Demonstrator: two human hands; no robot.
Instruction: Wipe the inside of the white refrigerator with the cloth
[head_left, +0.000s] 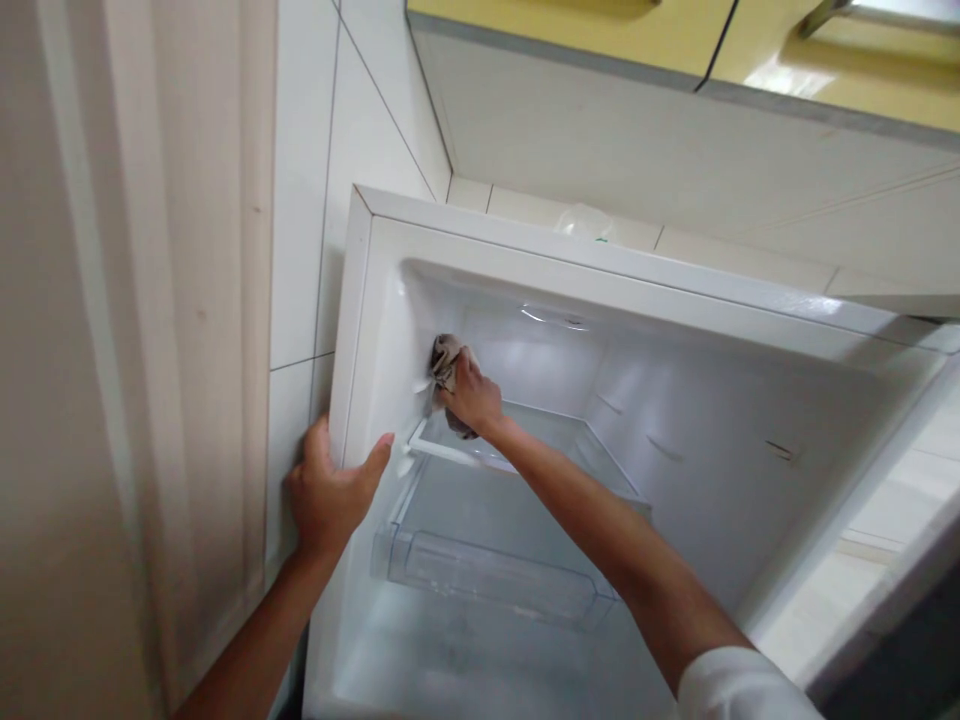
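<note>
An open white fridge compartment (675, 430) fills the middle of the view, seen from above. My right hand (472, 395) reaches deep inside and is closed on a crumpled grey-brown cloth (445, 358), pressing it against the left inner wall near the back corner. My left hand (326, 490) grips the fridge's left front edge (346, 330), thumb inside the frame and fingers wrapped round the outer side. A clear glass shelf (540, 450) lies just under my right hand.
A clear plastic bin (487, 580) sits below the shelf. White wall tiles (300, 200) and a beige panel (135, 350) stand at the left. Yellow cupboards (600, 25) hang above. The fridge door (885, 590) stands open at the right.
</note>
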